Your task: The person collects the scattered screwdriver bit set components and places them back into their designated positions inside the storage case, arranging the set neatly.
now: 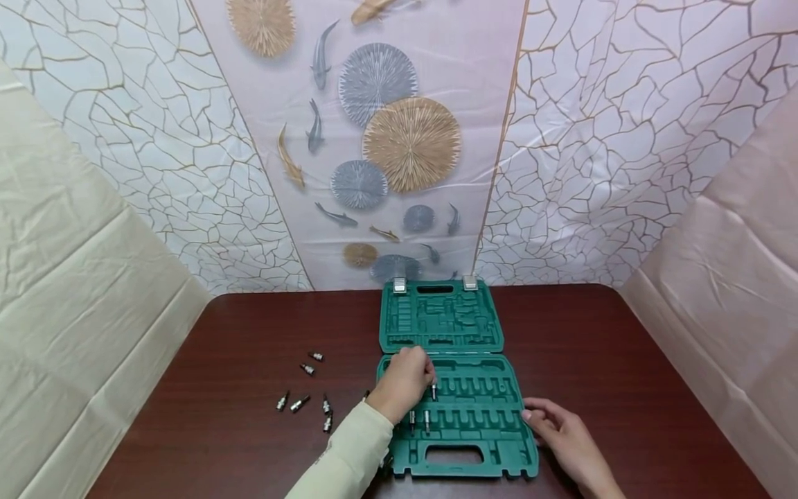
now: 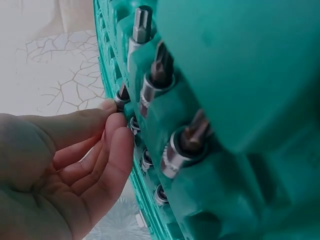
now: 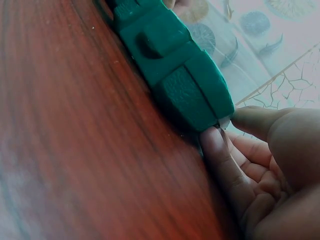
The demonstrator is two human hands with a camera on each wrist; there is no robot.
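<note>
A green tool case lies unfolded on the table, its moulded lid laid back toward the wall. My left hand is over the upper slot row, thumb and fingertips pinching a small bit socket at its slot. Nearby, a bit socket shows just below the fingertips. Two more, including one bit socket, sit in the lower row; the left wrist view shows several seated with their bits upward. At the case's right edge, my right hand grips the rim between thumb and finger.
Several loose bit sockets lie left of the case, among them one bit socket and another bit socket farther back. Two metal latches, one latch at the right, top the lid. A patterned cloth hangs behind the dark red table.
</note>
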